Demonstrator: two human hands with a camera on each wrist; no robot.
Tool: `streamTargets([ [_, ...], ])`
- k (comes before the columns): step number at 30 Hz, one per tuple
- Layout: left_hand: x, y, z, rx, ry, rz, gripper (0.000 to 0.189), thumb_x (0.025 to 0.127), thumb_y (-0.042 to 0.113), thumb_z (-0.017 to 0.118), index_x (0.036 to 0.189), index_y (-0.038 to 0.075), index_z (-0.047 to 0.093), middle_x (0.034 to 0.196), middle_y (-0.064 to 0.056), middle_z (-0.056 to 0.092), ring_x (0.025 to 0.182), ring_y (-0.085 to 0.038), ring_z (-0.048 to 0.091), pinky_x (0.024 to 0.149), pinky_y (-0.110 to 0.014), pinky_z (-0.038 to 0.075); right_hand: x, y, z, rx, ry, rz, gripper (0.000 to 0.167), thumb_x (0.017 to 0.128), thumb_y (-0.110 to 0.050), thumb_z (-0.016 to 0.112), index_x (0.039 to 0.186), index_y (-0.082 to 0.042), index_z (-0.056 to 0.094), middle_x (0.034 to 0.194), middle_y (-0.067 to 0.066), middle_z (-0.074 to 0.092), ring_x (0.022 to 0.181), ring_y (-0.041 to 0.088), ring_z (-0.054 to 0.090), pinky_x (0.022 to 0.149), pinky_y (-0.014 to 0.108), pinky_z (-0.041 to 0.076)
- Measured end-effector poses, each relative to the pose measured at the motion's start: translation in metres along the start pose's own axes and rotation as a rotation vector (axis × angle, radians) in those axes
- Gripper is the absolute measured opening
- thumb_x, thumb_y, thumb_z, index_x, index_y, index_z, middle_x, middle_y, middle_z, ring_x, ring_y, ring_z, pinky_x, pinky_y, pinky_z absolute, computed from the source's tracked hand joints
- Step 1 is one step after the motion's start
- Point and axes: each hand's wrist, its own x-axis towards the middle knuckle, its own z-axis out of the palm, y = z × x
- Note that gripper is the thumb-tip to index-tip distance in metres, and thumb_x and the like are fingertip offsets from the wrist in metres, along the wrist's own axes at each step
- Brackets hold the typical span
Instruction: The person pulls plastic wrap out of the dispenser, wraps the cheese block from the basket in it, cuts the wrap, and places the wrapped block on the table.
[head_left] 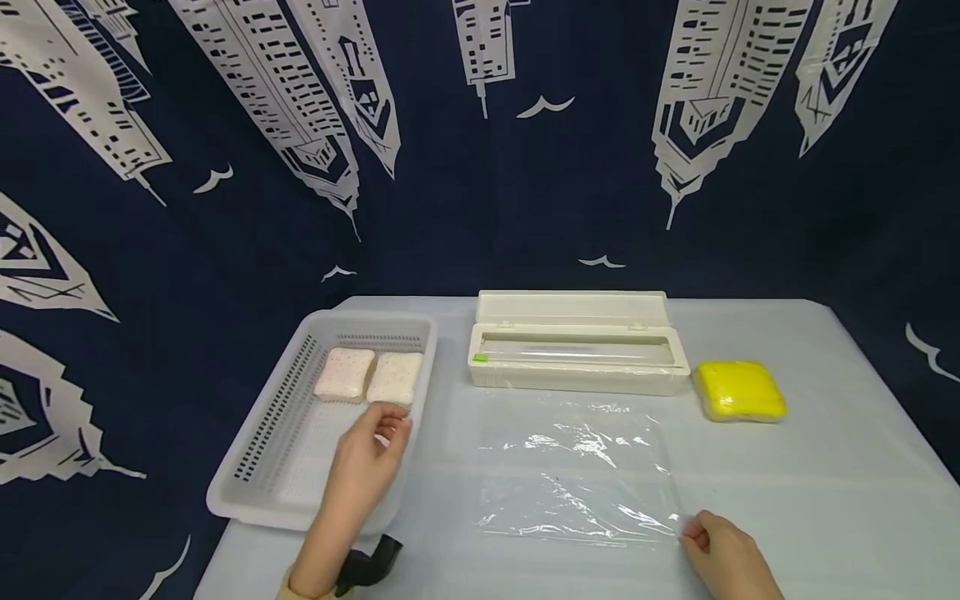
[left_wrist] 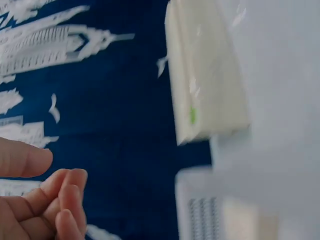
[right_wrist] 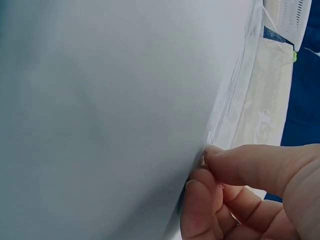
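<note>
A clear sheet of cling film (head_left: 577,475) lies on the table, its upper edge at a cream cling film dispenser (head_left: 577,377) with a raised lid. My right hand (head_left: 726,552) pinches the sheet's lower right corner between thumb and fingers, as the right wrist view also shows. Over the right side of a white basket (head_left: 300,467) hangs my left hand (head_left: 369,458), just below two pale speckled blocks (head_left: 343,375). In the left wrist view, the left thumb (left_wrist: 25,158) stands apart from the loosely bent fingers, with nothing between them.
Right of the dispenser sits a yellow block (head_left: 741,392) with a shiny wrapping. The pale table (head_left: 847,483) ends at a dark blue cloth (head_left: 480,208) printed with white buildings. A black strap-like piece (head_left: 369,563) is beside the left wrist.
</note>
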Motion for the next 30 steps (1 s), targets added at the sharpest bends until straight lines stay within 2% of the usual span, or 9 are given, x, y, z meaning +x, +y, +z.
streamTargets([
  [3, 0.022, -0.002, -0.026, 0.022, 0.024, -0.027, 0.013, 0.095, 0.014, 0.062, 0.104, 0.005, 0.065, 0.092, -0.009, 0.069, 0.085, -0.02, 0.063, 0.071, -0.026, 0.049, 0.001, 0.001, 0.0, 0.003, -0.005, 0.0, 0.009, 0.084, -0.007, 0.068, 0.08, -0.004, 0.06, 0.07, -0.001, 0.053, 0.065, 0.015, 0.047, 0.059, 0.03, 0.039],
  [6, 0.045, -0.005, -0.046, 0.051, 0.006, -0.068, 0.018, 0.098, 0.017, 0.058, 0.108, 0.002, 0.063, 0.098, -0.015, 0.068, 0.093, -0.027, 0.063, 0.079, -0.034, 0.048, 0.002, 0.001, 0.0, 0.007, -0.009, 0.005, 0.009, 0.084, -0.008, 0.067, 0.08, -0.005, 0.06, 0.071, -0.001, 0.053, 0.065, 0.015, 0.048, 0.06, 0.03, 0.039],
  [8, 0.061, -0.011, -0.053, 0.075, -0.02, -0.091, 0.022, 0.099, 0.019, 0.056, 0.11, 0.001, 0.062, 0.102, -0.018, 0.067, 0.096, -0.03, 0.062, 0.082, -0.039, 0.048, 0.003, 0.002, 0.0, 0.008, -0.014, 0.007, 0.009, 0.084, -0.009, 0.067, 0.081, -0.004, 0.06, 0.071, -0.001, 0.053, 0.065, 0.015, 0.048, 0.06, 0.03, 0.039],
  [10, 0.077, -0.019, -0.054, 0.091, -0.055, -0.112, 0.025, 0.099, 0.019, 0.054, 0.112, -0.001, 0.061, 0.106, -0.021, 0.066, 0.099, -0.032, 0.062, 0.084, -0.042, 0.049, 0.004, 0.003, 0.0, 0.007, -0.018, 0.01, 0.008, 0.084, -0.01, 0.066, 0.081, -0.004, 0.061, 0.071, -0.001, 0.054, 0.065, 0.014, 0.048, 0.06, 0.03, 0.039],
  [13, 0.097, -0.038, -0.045, 0.077, -0.108, -0.133, 0.029, 0.098, 0.017, 0.054, 0.116, -0.006, 0.059, 0.11, -0.024, 0.064, 0.102, -0.036, 0.062, 0.087, -0.044, 0.05, 0.006, 0.004, 0.002, 0.004, -0.024, 0.007, 0.009, 0.084, -0.01, 0.066, 0.081, -0.004, 0.061, 0.07, -0.001, 0.054, 0.064, 0.014, 0.048, 0.059, 0.03, 0.039],
  [18, 0.121, -0.068, -0.019, 0.033, -0.177, -0.154, 0.042, 0.096, 0.014, 0.057, 0.129, -0.011, 0.049, 0.125, -0.03, 0.056, 0.119, -0.043, 0.054, 0.101, -0.051, 0.045, 0.006, 0.006, 0.002, -0.006, -0.032, 0.018, 0.011, 0.084, -0.009, 0.067, 0.08, -0.003, 0.06, 0.068, -0.001, 0.054, 0.063, 0.014, 0.048, 0.059, 0.03, 0.039],
  [22, 0.131, -0.084, -0.003, 0.04, -0.245, -0.179, 0.058, 0.095, 0.018, 0.061, 0.14, -0.011, 0.038, 0.14, -0.033, 0.044, 0.131, -0.047, 0.042, 0.109, -0.055, 0.038, 0.005, 0.007, 0.002, -0.01, -0.036, 0.024, 0.012, 0.084, -0.009, 0.068, 0.079, -0.003, 0.059, 0.068, -0.001, 0.053, 0.063, 0.015, 0.048, 0.059, 0.03, 0.039],
  [27, 0.136, -0.094, 0.008, 0.018, -0.332, -0.226, 0.075, 0.094, 0.024, 0.065, 0.149, -0.007, 0.024, 0.153, -0.031, 0.028, 0.141, -0.048, 0.029, 0.115, -0.058, 0.029, 0.006, 0.007, 0.003, -0.004, -0.022, 0.013, 0.011, 0.085, -0.01, 0.067, 0.079, -0.003, 0.06, 0.069, -0.002, 0.053, 0.064, 0.014, 0.048, 0.059, 0.03, 0.039],
  [30, 0.138, -0.101, 0.016, 0.01, -0.353, -0.238, 0.084, 0.092, 0.024, 0.069, 0.152, -0.006, 0.019, 0.156, -0.03, 0.023, 0.144, -0.048, 0.024, 0.117, -0.059, 0.024, 0.004, 0.006, 0.002, 0.0, -0.014, 0.006, 0.011, 0.084, -0.01, 0.067, 0.079, -0.004, 0.06, 0.069, -0.002, 0.054, 0.064, 0.014, 0.047, 0.059, 0.029, 0.039],
])
